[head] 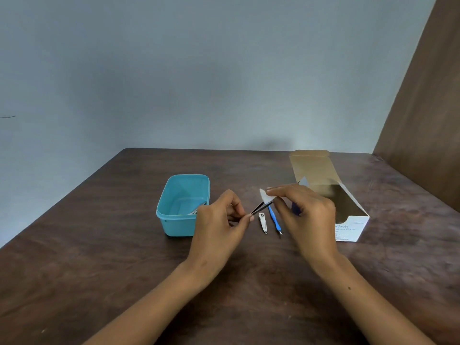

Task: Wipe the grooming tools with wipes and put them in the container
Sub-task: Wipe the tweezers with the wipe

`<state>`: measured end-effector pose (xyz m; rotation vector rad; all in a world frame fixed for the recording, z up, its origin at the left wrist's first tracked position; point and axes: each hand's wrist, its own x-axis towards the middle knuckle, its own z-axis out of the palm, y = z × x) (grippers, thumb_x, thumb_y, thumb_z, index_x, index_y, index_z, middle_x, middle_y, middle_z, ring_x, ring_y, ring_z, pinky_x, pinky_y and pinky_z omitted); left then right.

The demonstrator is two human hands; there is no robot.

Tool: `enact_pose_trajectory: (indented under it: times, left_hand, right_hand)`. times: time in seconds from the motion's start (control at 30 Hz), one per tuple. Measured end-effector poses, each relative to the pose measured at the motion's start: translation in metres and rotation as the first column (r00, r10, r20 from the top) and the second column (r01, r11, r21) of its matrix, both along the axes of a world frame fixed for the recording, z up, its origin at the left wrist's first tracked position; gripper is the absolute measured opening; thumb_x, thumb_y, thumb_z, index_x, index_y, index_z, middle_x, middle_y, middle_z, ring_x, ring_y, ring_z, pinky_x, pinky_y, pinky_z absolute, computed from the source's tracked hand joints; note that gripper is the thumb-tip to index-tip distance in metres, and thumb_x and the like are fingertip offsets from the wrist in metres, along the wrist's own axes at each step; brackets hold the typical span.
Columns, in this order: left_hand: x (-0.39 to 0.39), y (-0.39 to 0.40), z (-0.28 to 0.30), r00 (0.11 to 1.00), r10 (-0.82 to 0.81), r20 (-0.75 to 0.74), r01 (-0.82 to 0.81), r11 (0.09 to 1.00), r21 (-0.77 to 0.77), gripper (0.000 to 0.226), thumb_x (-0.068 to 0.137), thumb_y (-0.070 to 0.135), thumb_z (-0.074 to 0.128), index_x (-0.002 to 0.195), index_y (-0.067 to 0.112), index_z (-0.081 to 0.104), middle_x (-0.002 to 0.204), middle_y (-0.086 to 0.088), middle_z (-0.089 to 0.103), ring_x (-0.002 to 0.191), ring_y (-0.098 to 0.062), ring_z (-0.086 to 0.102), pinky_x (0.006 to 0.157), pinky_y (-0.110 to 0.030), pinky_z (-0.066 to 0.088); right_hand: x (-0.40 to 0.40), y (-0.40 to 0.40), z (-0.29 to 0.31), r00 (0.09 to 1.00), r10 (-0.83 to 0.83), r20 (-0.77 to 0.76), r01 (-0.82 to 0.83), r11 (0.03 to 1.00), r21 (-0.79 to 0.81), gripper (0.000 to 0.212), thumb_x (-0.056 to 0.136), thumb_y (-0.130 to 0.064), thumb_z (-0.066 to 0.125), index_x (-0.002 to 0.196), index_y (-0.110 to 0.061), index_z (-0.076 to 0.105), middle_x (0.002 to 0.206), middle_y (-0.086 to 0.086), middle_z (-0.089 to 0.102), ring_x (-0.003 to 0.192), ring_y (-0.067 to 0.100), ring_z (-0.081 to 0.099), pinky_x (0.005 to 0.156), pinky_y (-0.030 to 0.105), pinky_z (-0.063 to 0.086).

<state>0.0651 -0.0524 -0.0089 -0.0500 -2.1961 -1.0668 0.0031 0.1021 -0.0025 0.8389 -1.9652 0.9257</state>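
My left hand (219, 224) pinches the near end of thin black tweezers (258, 208), held above the table and slanting up to the right. My right hand (305, 215) folds a small white wipe (265, 196) around the tweezers' far tip. Below them on the table lie a silver nail clipper (262, 223) and a blue-handled cuticle tool (274, 219), side by side. A turquoise plastic container (178, 221) stands to the left, with a metal tool partly visible inside, behind my left hand.
An open white and brown swab box (348, 229) lies on its side at the right, close to my right hand. A brown panel (428, 108) rises at the far right. The dark wooden table (99, 257) ends at a grey wall.
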Motion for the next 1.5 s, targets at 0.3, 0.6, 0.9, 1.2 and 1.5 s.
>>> enact_pose_trajectory:
  times: [0.3,0.6,0.9,1.2,1.5]
  left_hand:
    - [-0.001,-0.007,0.001,0.995,-0.043,-0.095,0.021,0.974,-0.228,0.039,0.075,0.005,0.076,0.074,0.023,0.042,0.065,0.005,0.059,0.062,-0.009,0.063,0.059,-0.020,0.051]
    - [-0.005,-0.013,-0.001,0.988,-0.120,-0.100,0.102,0.981,-0.167,0.039,0.081,0.018,0.073,0.073,0.028,0.036,0.069,-0.004,0.067,0.069,-0.019,0.068,0.059,-0.037,0.053]
    - [-0.006,-0.016,0.003,0.975,-0.184,-0.126,0.155,0.965,-0.213,0.040,0.081,0.018,0.071,0.074,0.032,0.035,0.073,-0.006,0.069,0.072,-0.012,0.069,0.059,-0.033,0.055]
    - [-0.003,-0.007,0.004,0.979,-0.203,0.020,0.191,0.947,0.259,0.048,0.058,0.027,0.084,0.095,0.011,0.059,0.084,-0.001,0.074,0.080,-0.007,0.072,0.072,-0.025,0.059]
    - [-0.005,-0.001,-0.002,0.919,-0.348,0.186,0.238,0.864,0.443,0.016,0.073,0.013,0.078,0.085,0.006,0.073,0.076,-0.009,0.075,0.073,-0.017,0.072,0.063,-0.028,0.059]
  right_hand:
    - [0.006,-0.003,0.002,0.984,0.132,0.117,-0.158,0.957,0.244,0.017,0.076,-0.012,0.068,0.089,-0.021,0.074,0.089,-0.009,0.075,0.083,0.006,0.070,0.069,0.025,0.057]
    - [-0.002,-0.002,0.001,0.955,0.173,0.242,-0.209,0.969,0.131,0.010,0.073,-0.029,0.078,0.082,-0.024,0.076,0.081,-0.011,0.074,0.076,0.003,0.067,0.065,0.033,0.054]
    - [0.000,-0.004,0.000,0.934,0.141,0.328,-0.197,0.970,0.145,0.022,0.069,-0.031,0.082,0.080,-0.029,0.063,0.077,-0.020,0.069,0.077,-0.001,0.067,0.065,0.034,0.055]
    - [0.003,-0.008,0.001,0.652,0.450,0.610,-0.205,0.879,-0.430,0.022,0.064,-0.005,0.084,0.076,-0.016,0.069,0.075,0.002,0.074,0.075,0.011,0.072,0.068,0.022,0.055]
    - [0.011,-0.014,0.006,0.523,0.608,0.597,-0.007,0.704,-0.711,0.035,0.060,-0.005,0.083,0.085,-0.009,0.058,0.080,0.011,0.075,0.080,0.021,0.073,0.077,0.034,0.056]
